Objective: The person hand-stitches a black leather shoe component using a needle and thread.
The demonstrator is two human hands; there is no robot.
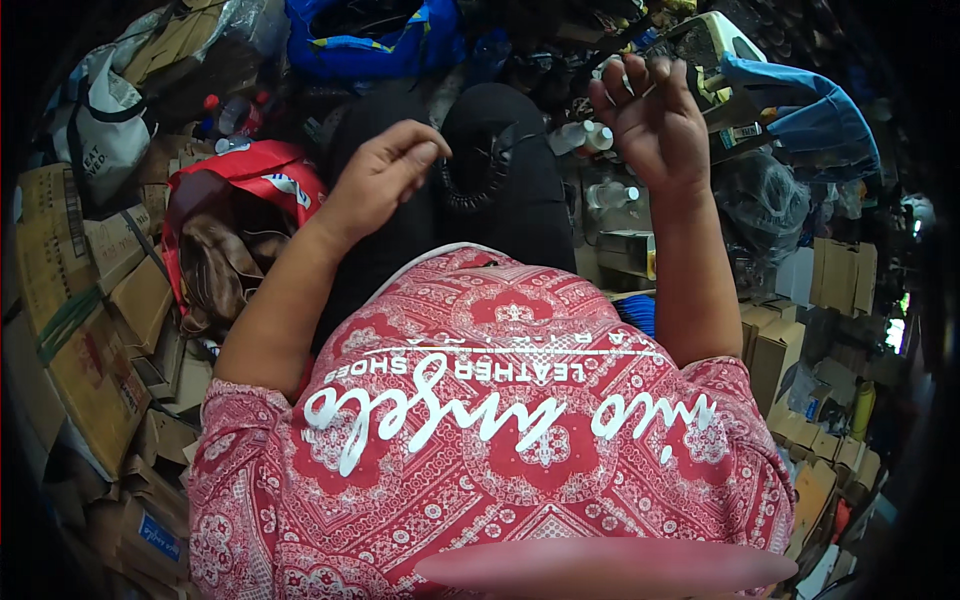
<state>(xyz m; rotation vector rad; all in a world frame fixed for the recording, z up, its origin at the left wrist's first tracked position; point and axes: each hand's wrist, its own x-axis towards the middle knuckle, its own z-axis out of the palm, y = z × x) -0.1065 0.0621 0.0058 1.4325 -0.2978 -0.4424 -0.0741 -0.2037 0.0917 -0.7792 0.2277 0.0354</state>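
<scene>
My left hand [385, 172] is raised over my lap, thumb and fingertips pinched together, with nothing visible between them. It hovers just left of a black shoe [495, 150] with a ridged rim, which rests on my dark trousers. My right hand [652, 115] is lifted higher at the upper right of the shoe, palm toward me and fingers half curled. Whether it holds something thin I cannot tell. Neither hand touches the shoe. My red patterned shirt [500, 420] fills the lower part of the view.
A red bag [240, 200] with brown material inside sits at my left, beside stacked cardboard boxes [90, 300]. A blue bag [370, 45] lies ahead. Small bottles [590, 140], a blue cloth [810, 110] and more boxes [790, 340] crowd the right.
</scene>
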